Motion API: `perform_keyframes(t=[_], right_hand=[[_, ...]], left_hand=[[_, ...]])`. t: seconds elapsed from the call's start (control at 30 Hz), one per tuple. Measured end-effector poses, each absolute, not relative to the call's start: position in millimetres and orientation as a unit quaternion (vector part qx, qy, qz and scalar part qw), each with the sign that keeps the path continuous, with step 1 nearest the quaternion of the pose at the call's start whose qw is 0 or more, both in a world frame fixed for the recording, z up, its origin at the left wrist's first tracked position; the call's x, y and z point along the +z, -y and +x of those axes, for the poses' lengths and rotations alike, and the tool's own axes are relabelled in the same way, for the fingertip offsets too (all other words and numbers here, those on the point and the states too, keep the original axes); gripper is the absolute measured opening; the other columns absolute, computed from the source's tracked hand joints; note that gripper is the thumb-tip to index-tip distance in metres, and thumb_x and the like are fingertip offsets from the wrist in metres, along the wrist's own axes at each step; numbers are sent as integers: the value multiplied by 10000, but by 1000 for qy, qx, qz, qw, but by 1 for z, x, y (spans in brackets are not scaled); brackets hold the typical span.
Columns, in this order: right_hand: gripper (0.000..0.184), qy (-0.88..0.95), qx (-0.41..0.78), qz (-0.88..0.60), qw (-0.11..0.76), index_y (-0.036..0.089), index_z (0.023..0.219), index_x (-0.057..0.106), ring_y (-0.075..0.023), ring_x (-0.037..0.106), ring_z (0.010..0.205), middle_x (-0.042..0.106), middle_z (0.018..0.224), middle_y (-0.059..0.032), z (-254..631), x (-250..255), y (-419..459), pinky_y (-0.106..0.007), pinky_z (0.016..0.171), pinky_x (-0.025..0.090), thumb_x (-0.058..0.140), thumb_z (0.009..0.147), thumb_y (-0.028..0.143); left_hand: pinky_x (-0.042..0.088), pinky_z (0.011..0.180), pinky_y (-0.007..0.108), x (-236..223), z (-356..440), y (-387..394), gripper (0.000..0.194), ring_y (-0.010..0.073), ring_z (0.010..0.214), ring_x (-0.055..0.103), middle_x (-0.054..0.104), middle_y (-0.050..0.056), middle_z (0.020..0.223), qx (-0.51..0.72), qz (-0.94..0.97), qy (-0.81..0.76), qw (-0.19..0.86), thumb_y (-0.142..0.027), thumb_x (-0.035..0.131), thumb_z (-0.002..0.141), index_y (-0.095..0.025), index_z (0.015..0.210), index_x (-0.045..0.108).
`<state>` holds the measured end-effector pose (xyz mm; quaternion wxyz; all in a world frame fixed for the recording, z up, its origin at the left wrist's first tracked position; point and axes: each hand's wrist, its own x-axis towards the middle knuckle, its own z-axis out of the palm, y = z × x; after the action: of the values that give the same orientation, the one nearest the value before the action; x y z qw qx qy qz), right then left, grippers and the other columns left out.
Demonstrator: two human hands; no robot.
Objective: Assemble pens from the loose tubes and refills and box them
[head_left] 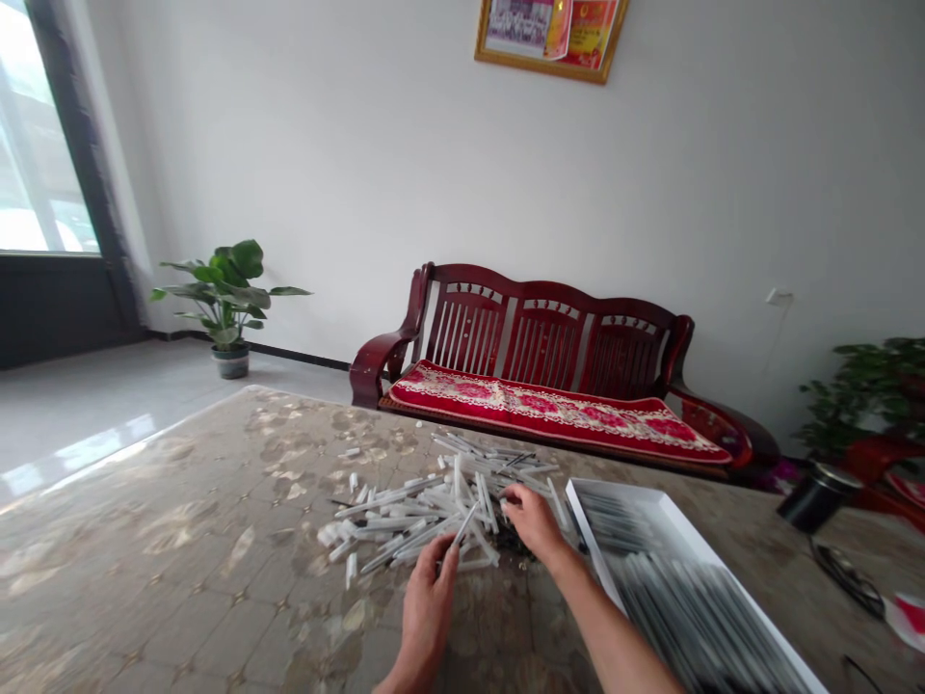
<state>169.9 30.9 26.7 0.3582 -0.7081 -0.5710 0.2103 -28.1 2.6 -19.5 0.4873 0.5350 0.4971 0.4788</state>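
Left hand (429, 590) pinches a slim stick (468, 523)

The stick slants over the near edge of a loose pile of pale tubes (405, 520); to its right the right hand (533, 520) curls its fingertips at the pile, and whether they grasp anything I cannot tell. Farther right, a white box (695, 542) holds rows of grey slender sticks (700, 617), all on the patterned counter (180, 578), with a wooden bench (549, 333) beyond

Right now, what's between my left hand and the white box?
In the head view, your right forearm crosses between your left hand and the white box, with patterned tabletop showing beneath.
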Motion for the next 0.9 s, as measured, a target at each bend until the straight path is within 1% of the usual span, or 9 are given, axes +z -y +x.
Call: perform_keyframes(t=[0.03, 0.1, 0.17, 0.27, 0.33, 0.4, 0.6, 0.9], right_hand=[[160, 554, 232, -701, 384, 200, 915, 635, -213, 683, 823, 715, 855, -48, 171, 27, -28, -296, 690, 502, 550, 810, 286], [280, 520, 269, -685, 433, 189, 938, 602, -217, 692, 747, 712, 830, -60, 171, 30, -22, -276, 555, 491, 518, 833, 435], [407, 496, 293, -667, 473, 186, 950, 578, -222, 700, 753, 722, 882, -84, 170, 34, -13, -263, 512, 488, 516, 816, 565], [516, 442, 348, -617, 551, 185, 914, 577, -204, 698, 734, 733, 916, -96, 163, 41, 1, -245, 503, 494, 637, 719, 660], [551, 405, 384, -581, 592, 181, 883, 592, -181, 685, 693, 735, 875, -81, 156, 46, 8, -225, 488, 483, 738, 641, 655], [562, 393, 399, -564, 607, 179, 863, 605, -164, 674, 673, 732, 837, -65, 149, 50, 13, -214, 487, 479, 788, 601, 641], [558, 398, 417, -561, 595, 183, 821, 613, -155, 658, 663, 721, 771, -36, 140, 54, 20, -227, 521, 485, 816, 571, 638], [575, 390, 416, -563, 598, 184, 821, 614, -153, 653, 658, 714, 747, -32, 143, 53, 22, -235, 544, 492, 822, 553, 649]], left_hand=[[479, 934, 400, -18, -28, -2, 457, 292, 1016, 664, 747, 109, 1057, 476, 539, -496, 487, -528, 516, 781, -180, 1007, 706], [481, 932, 396, -14, -28, 0, 448, 290, 1008, 666, 750, 107, 1044, 470, 549, -493, 485, -521, 520, 784, -180, 1004, 711], [479, 935, 390, -12, -28, 1, 428, 287, 1008, 666, 753, 102, 1028, 465, 562, -486, 481, -504, 531, 787, -182, 997, 718], [479, 936, 381, -13, -28, 2, 395, 278, 1005, 666, 755, 95, 1016, 462, 582, -472, 475, -469, 542, 795, -186, 996, 729], [480, 936, 377, -14, -28, 2, 376, 272, 1001, 665, 755, 91, 1016, 461, 592, -466, 469, -448, 548, 798, -191, 997, 737], [481, 934, 377, -15, -27, 3, 351, 268, 991, 667, 755, 86, 1006, 459, 601, -465, 460, -427, 556, 796, -200, 986, 745], [488, 916, 380, -17, -27, 5, 315, 265, 962, 673, 752, 72, 975, 455, 617, -455, 452, -407, 559, 796, -222, 958, 756], [482, 925, 382, -22, -24, 4, 319, 269, 958, 673, 756, 84, 969, 460, 608, -449, 466, -397, 569, 790, -201, 959, 755]])
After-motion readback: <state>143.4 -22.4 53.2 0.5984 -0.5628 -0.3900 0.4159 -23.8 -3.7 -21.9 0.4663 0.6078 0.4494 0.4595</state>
